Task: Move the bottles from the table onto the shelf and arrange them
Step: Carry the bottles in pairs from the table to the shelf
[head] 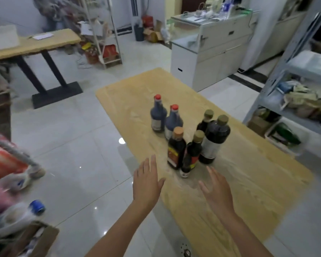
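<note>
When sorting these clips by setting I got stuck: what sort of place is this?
Probably a storeroom or shop back room: metal shelving crammed with bags, cardboard boxes piled on the tiled floor, and a white counter beyond the table of sauce bottles.

Six dark capped bottles (176, 145) stand upright, clustered together, on the pale wooden table (248, 173).

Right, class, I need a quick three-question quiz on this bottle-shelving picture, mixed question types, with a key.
1. How many bottles stand on the wooden table?
2. True or false: the left hand grips a bottle.
3. The metal shelf stands on the person's: A left, B right.
Key: 1 six; 2 false; 3 B.
</note>
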